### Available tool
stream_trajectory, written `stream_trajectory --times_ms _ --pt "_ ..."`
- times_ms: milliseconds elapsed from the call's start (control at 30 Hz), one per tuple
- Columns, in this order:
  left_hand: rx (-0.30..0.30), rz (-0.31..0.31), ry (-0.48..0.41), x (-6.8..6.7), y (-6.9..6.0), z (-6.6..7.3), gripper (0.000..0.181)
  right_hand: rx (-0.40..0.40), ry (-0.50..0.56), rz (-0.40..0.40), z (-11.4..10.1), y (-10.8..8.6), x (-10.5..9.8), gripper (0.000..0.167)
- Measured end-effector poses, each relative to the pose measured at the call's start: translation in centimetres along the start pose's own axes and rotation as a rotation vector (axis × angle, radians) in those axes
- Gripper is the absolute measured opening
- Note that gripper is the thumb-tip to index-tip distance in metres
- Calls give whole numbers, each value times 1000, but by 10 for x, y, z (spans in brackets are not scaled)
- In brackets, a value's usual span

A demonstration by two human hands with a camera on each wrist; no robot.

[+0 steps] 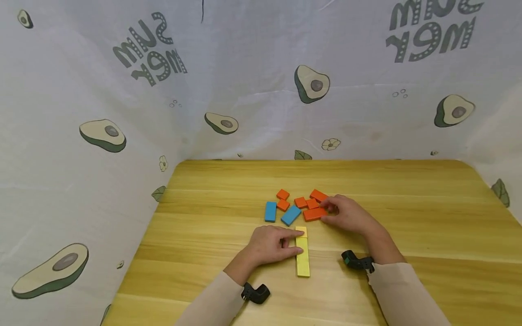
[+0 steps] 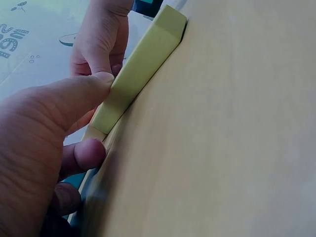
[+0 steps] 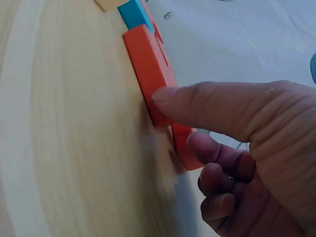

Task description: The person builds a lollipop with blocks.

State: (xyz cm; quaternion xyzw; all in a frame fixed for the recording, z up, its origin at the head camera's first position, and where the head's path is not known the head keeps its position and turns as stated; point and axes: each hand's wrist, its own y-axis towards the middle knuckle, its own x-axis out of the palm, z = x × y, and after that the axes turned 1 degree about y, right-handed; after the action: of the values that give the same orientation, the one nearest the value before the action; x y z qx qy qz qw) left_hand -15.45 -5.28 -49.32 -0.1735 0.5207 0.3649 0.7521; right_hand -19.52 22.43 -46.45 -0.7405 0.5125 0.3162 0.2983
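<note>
A small yellow block (image 1: pixel 299 229) sits end to end with a long yellow block (image 1: pixel 303 267) (image 2: pixel 143 64). Across the small one lies the index finger of my left hand (image 1: pixel 269 244) (image 2: pixel 44 133), while its thumb touches the long one; its other fingers are bent. My right hand (image 1: pixel 352 215) (image 3: pixel 247 128) pinches the right end of a long red block (image 1: pixel 311 214) (image 3: pixel 145 64), thumb on its near side; the index fingertip is partly hidden. Behind that block lie another long red block (image 1: pixel 317 195) and small red blocks (image 1: pixel 300 202).
Two blue blocks (image 1: pixel 270 212) (image 1: pixel 291 215) lie left of the long red block. Two small red blocks (image 1: pixel 282 194) (image 1: pixel 283 205) are behind them. A printed cloth (image 1: pixel 261 90) hangs beyond the wooden table (image 1: pixel 195 226).
</note>
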Motion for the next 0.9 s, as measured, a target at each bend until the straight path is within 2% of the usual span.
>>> stream_trajectory --times_ms 433,633,900 --pt "9 5 -16 1 0 -1 43 44 -1 -76 -8 -3 0 33" --pt "13 2 -24 1 1 -2 43 2 37 -102 -12 -2 5 32" --pt "21 17 -23 2 1 -2 43 -47 34 -108 -18 0 13 29"
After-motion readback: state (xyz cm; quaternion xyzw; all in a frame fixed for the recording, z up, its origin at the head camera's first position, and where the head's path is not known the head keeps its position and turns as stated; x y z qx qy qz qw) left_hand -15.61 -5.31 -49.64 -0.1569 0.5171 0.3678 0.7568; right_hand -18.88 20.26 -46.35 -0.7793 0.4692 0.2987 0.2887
